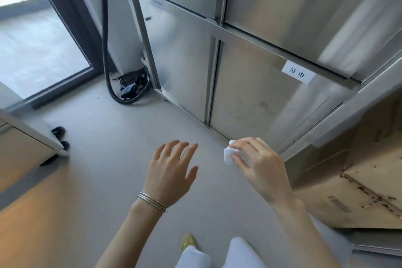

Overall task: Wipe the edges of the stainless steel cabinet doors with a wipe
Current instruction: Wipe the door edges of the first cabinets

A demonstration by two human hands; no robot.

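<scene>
Here the right hand [261,163] pinches a crumpled white wipe [229,155], the left hand [171,169] spread.

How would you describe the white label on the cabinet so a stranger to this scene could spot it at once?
Start at the steel cabinet filling the upper right. Follow its cross rail down to the right to the label, above the right hand holding the wipe. Unlike the faint tag further left, it is white with two dark characters.
</scene>
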